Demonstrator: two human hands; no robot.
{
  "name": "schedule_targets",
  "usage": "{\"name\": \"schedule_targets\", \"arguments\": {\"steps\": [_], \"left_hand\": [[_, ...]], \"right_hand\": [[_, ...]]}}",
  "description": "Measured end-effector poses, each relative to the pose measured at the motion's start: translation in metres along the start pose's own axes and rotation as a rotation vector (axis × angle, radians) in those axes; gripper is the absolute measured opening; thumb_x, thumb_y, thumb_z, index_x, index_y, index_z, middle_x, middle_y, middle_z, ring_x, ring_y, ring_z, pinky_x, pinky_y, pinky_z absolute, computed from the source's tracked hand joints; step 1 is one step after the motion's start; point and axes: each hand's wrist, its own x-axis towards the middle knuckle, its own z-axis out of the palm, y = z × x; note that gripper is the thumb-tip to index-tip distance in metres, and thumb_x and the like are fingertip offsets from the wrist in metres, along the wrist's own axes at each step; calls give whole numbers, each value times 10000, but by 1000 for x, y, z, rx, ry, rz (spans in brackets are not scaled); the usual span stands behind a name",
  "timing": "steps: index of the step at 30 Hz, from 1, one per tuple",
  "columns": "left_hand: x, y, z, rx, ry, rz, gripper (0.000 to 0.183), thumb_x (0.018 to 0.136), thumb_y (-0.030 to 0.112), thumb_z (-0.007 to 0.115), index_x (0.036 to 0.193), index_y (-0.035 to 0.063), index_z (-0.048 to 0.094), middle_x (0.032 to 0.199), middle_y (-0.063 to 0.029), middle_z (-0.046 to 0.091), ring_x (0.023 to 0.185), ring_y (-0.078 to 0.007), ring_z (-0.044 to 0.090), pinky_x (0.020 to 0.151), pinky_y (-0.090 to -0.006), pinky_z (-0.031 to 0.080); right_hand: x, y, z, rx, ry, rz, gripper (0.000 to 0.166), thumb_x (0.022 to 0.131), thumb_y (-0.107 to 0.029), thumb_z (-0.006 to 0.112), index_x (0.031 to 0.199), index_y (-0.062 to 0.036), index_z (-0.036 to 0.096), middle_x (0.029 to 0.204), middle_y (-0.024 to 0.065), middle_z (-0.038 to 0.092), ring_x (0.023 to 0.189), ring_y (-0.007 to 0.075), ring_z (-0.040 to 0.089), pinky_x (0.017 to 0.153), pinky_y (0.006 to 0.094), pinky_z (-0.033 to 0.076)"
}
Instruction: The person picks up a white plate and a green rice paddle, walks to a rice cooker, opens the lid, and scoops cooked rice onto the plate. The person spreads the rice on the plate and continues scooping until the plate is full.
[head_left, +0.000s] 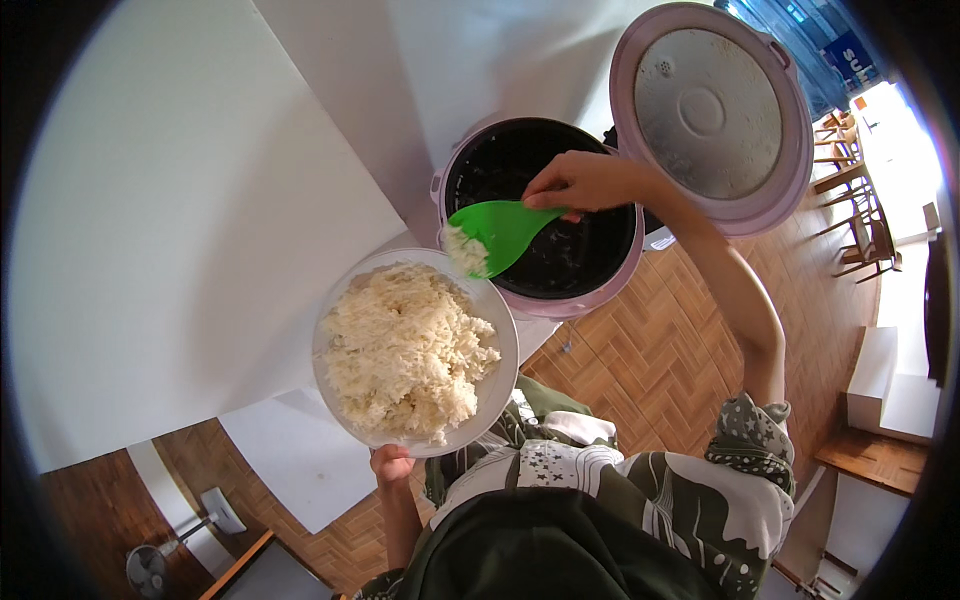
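My right hand (574, 182) grips the handle of a green plastic rice paddle (510, 231) above the mouth of a large rice cooker (553, 306). Some cooked rice (466, 250) clings to the paddle's tip, which is over the near-left rim of the pot, beside the plate's edge. The dark inner pot (570, 259) has only scattered rice grains on its visible walls and bottom. My left hand (392, 463) holds a white plate (496, 390) by its lower rim; the plate bears a big mound of cooked rice (405, 345). The paddle partly hides the pot's inside.
The cooker's pink lid (795, 135) with a metal inner plate stands raised at the upper right. A white wall (187, 225) rises on the left. Herringbone-patterned floor (637, 352) lies below. Wooden chairs (862, 240) stand far right, and a fan (146, 570) is at the lower left.
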Motion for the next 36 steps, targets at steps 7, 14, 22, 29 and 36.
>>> {"name": "schedule_targets", "arguments": {"steps": [7,14,22,29,36], "left_hand": [[5,-1,-9,130,-142,23,666,421,-44,386,1084,11,374,1050,-119,446,1016,-278,395,850,-388,335],[8,-4,-9,55,-170,-4,683,430,-43,393,1109,15,348,1079,-123,425,1027,-279,388,858,-382,329],[7,7,24,61,-95,-23,700,430,-26,389,1126,-11,312,1093,-148,409,1047,-297,369,875,-377,322],[5,7,24,57,-23,-70,701,427,-31,383,1124,-9,315,1090,-150,414,1041,-303,378,865,-376,339],[-1,5,0,56,116,-62,511,446,50,383,943,-51,440,900,-144,510,867,-302,485,779,-395,403]], "right_hand": [[-35,-82,41,-703,531,-209,182,765,-234,468,889,-140,563,616,74,552,579,219,544,503,311,425],[-20,24,2,-703,410,360,230,738,-264,469,781,-72,588,701,121,574,658,275,557,602,372,438],[41,54,36,-583,510,386,259,703,-276,496,723,-36,590,716,155,572,676,293,564,611,382,445],[32,31,50,-450,439,252,263,728,-310,479,783,-83,599,695,128,575,664,271,560,599,364,447],[4,40,47,-304,509,57,283,746,-363,465,820,-131,608,661,102,572,616,258,546,571,343,425]]}}
